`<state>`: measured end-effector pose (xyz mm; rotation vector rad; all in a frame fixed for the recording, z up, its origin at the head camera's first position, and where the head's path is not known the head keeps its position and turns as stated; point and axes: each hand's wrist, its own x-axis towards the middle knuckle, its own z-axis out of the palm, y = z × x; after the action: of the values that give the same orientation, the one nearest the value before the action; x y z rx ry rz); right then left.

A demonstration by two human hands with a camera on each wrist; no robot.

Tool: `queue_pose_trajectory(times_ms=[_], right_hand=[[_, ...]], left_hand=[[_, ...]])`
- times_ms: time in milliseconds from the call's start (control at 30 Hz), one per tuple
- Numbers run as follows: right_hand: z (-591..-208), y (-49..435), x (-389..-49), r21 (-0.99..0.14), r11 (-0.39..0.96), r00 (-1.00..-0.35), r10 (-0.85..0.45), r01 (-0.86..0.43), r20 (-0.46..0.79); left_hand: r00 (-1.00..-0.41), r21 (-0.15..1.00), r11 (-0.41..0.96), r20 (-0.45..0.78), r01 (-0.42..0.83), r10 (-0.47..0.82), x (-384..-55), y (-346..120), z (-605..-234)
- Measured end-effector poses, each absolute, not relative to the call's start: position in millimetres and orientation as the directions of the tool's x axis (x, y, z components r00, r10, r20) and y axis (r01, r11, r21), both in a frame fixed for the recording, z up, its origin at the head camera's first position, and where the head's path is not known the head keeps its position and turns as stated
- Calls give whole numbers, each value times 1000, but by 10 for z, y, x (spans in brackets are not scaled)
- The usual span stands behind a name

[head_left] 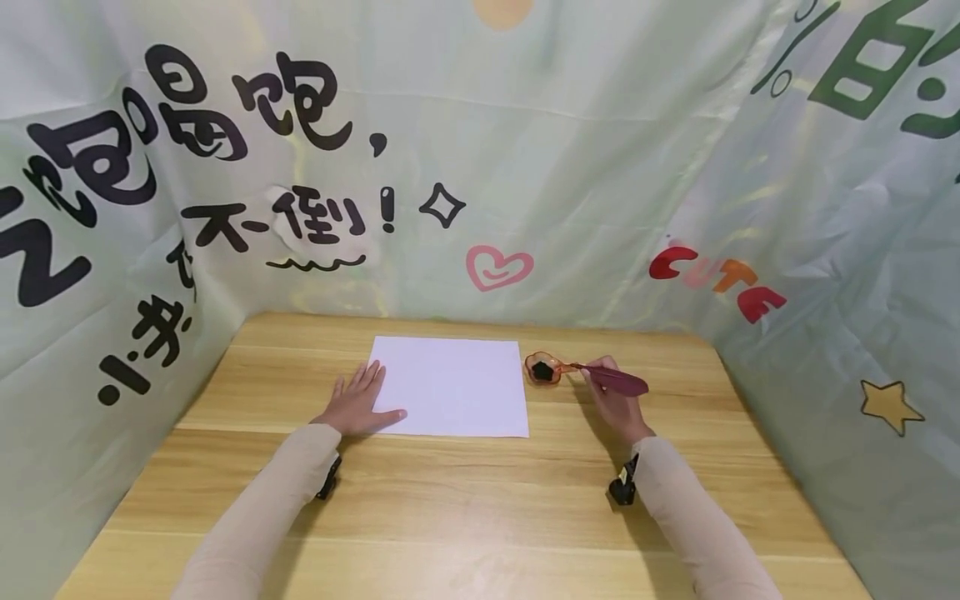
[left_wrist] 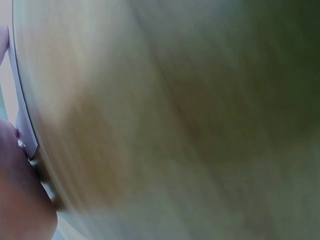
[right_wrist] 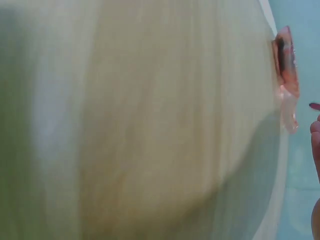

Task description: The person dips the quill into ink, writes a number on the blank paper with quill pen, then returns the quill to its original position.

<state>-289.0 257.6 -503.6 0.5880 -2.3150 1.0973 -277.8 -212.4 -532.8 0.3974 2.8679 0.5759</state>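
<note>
My left hand (head_left: 360, 402) lies flat with spread fingers on the left edge of a white sheet of paper (head_left: 453, 387). At the edge of the left wrist view, part of that hand (left_wrist: 22, 185) shows beside the paper (left_wrist: 24, 120). My right hand (head_left: 617, 404) pinches a dark red feather pen (head_left: 618, 381), its tip directed left toward a small orange translucent dish (head_left: 557, 367) holding black ink (head_left: 542, 372). In the right wrist view the pen's tip (right_wrist: 314, 106) appears apart from the dish (right_wrist: 289, 95); most of the pen is out of frame.
A light wooden table (head_left: 450, 517) carries everything. Pale printed cloth (head_left: 585, 183) with black lettering, a pink heart and a yellow star surrounds its back and sides. Small black devices sit at the left wrist (head_left: 328, 477) and right wrist (head_left: 622, 483).
</note>
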Motion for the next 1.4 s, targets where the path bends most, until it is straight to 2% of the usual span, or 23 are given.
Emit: queue_pose_trajectory(times_ms=[100, 267, 633, 867, 1200, 1400], right_hand=[[-4941, 2514, -2852, -639, 521, -790, -122, -566, 600], [-4737, 2429, -2732, -744, 491, -872, -67, -452, 486], [-4868, 2508, -2900, -887, 432, -981, 23, -164, 192], [-4804, 2511, -2925, -932, 354, -996, -45, -82, 71], [-4778, 2464, -2983, -927, 368, -997, -44, -72, 60], [-4798, 2408, -3043, -887, 454, -995, -86, -80, 46]], left_hand=[[-945, 414, 882, -127, 226, 301, -2759, -2125, -5314], [-945, 415, 882, -130, 224, 301, -2741, -2119, -5289], [-948, 415, 882, -118, 224, 297, -2700, -2087, -5206], [-947, 409, 884, -120, 225, 297, -2687, -2074, -5175], [-946, 411, 883, -123, 228, 302, -2636, -2043, -5086], [-945, 407, 885, -130, 225, 300, -2636, -2039, -5081]])
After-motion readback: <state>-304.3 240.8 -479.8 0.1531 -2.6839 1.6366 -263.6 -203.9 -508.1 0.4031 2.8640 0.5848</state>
